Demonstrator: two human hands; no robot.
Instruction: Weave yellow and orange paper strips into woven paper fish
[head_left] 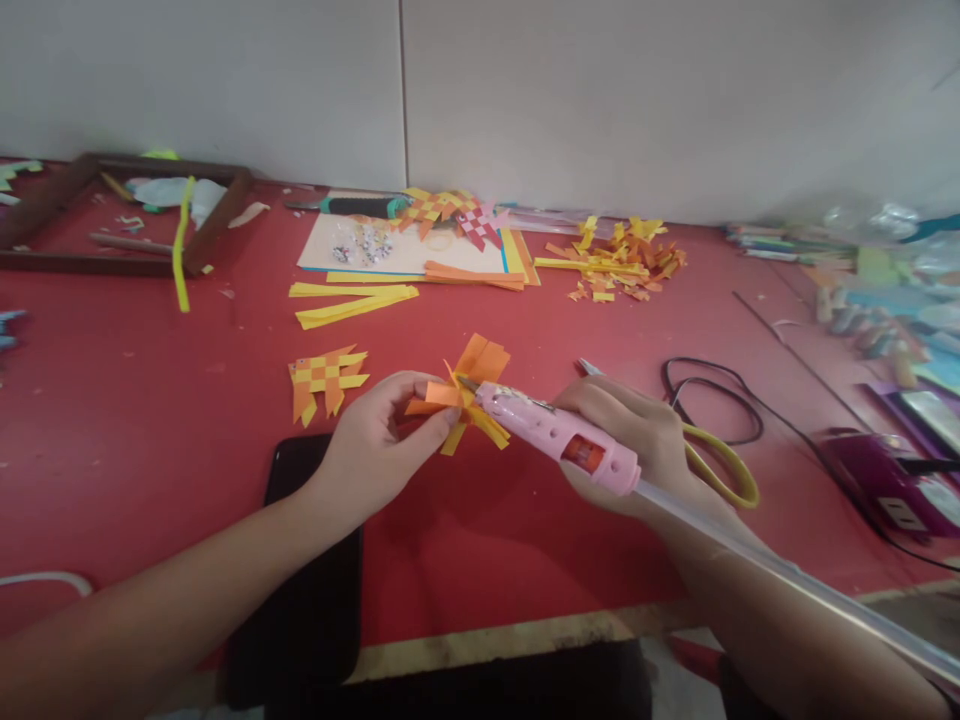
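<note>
The left hand (384, 432) pinches the paper strips (468, 402), seemingly steadying them; the right hand (654, 440) clasps the glue gun (546, 424), tip (468, 384) beside the left thumb (430, 436), contact unclear.

glossy plastic glue gun (521, 412), matt paper strips (484, 358), smooth tabletop (187, 400), wooden frame (82, 262)

The single view comes from the person's own head, facing forward and tipped down over the red table (150, 430) — near enough that both forearms (202, 590) run in from the lower corners. The left hand (382, 435) and right hand (641, 425) sit around the middle of the frame. The table's near edge (525, 637) crosses low down, and the pale wall (600, 100) fills the top — a wide outlook, blurred at the right.
</note>
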